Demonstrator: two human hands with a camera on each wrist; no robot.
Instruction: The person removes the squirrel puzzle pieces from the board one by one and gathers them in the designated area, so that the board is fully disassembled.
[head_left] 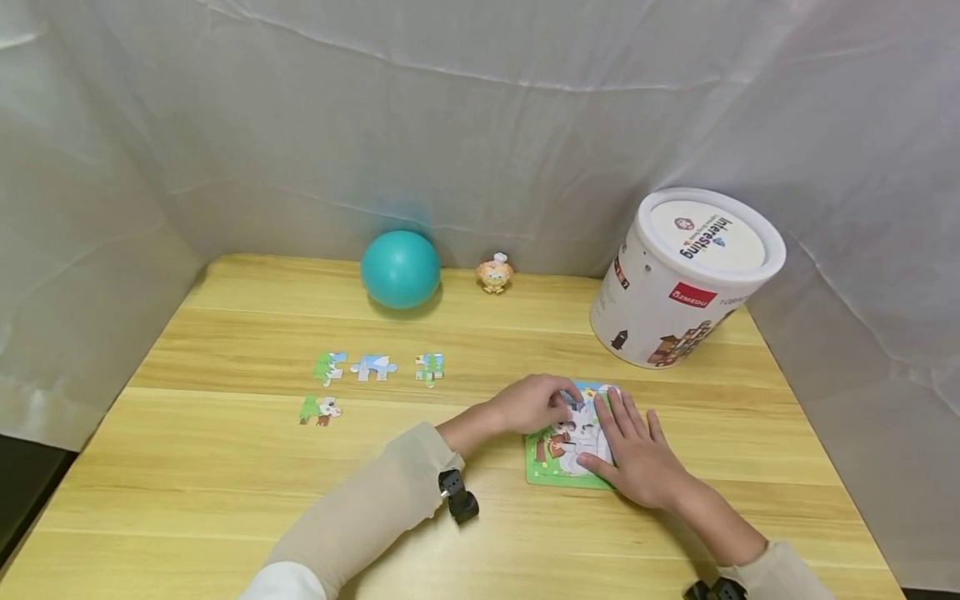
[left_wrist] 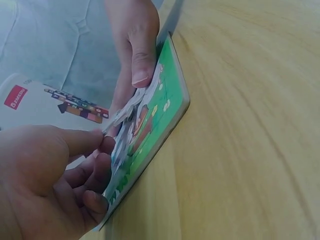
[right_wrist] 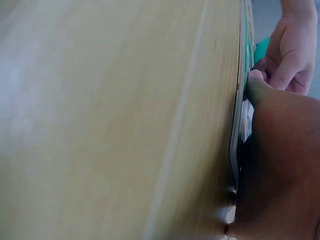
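On the near right of the counter [head_left: 225, 517] lies the puzzle board [head_left: 551, 467], the right hand [head_left: 637, 454] flat on it, the left hand [head_left: 534, 404] pinching a puzzle piece [head_left: 577, 406] at its far edge.

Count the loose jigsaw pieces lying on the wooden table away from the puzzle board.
4. Three in a row: green-and-blue piece, pale blue piece, blue-green piece. A fourth, green-and-white piece, lies nearer, below the first. The hands may hide more.
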